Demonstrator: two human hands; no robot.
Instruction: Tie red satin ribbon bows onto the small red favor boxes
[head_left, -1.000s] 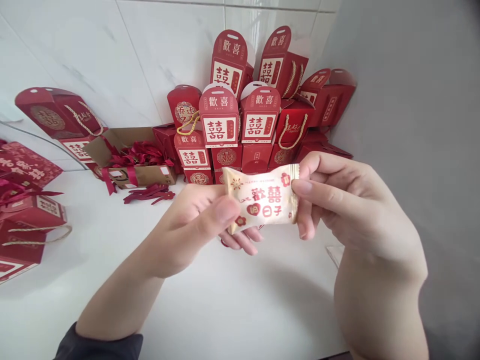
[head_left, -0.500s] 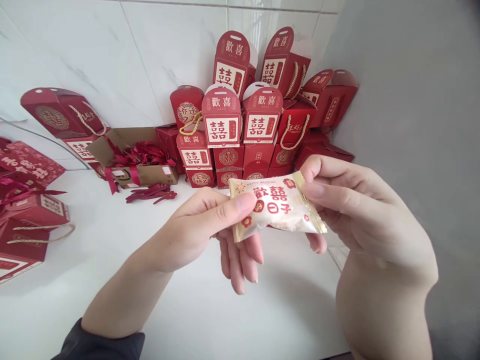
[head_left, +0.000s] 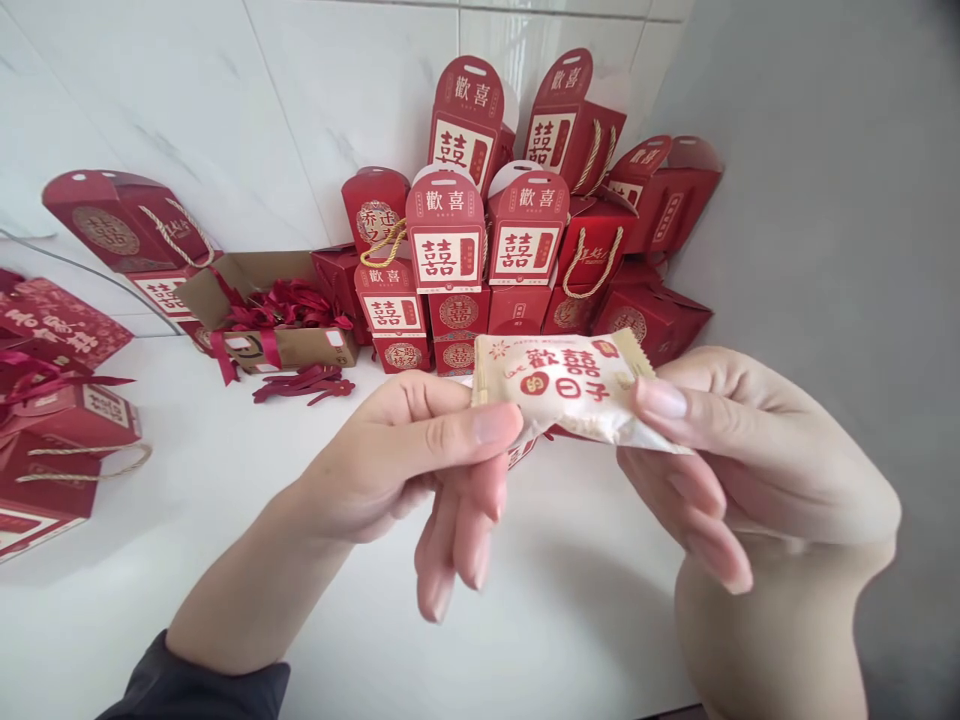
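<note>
Between my two hands is a small sealed candy packet [head_left: 570,385], cream and gold with red Chinese characters and crimped ends. My left hand [head_left: 420,460] pinches its left lower corner, thumb on top and fingers underneath. At the right end, the thumb and fingers of my right hand [head_left: 720,430] grip the other edge. The packet is held above the white table, printed side facing me. Just behind and below it, part of a red box is mostly hidden by the packet and my fingers.
Stacked red gift boxes [head_left: 448,240] with rope handles stand against the tiled wall [head_left: 360,90]. A cardboard box [head_left: 300,350] of dark red ribbons is left of them, with loose ribbons [head_left: 304,384] in front. More red boxes [head_left: 52,480] sit at far left. A grey surface [head_left: 825,200] rises at right.
The packet has shifted slightly up and to the right and tilted back. My right thumb has moved lower along its right end, and the right fingers now show beneath.
</note>
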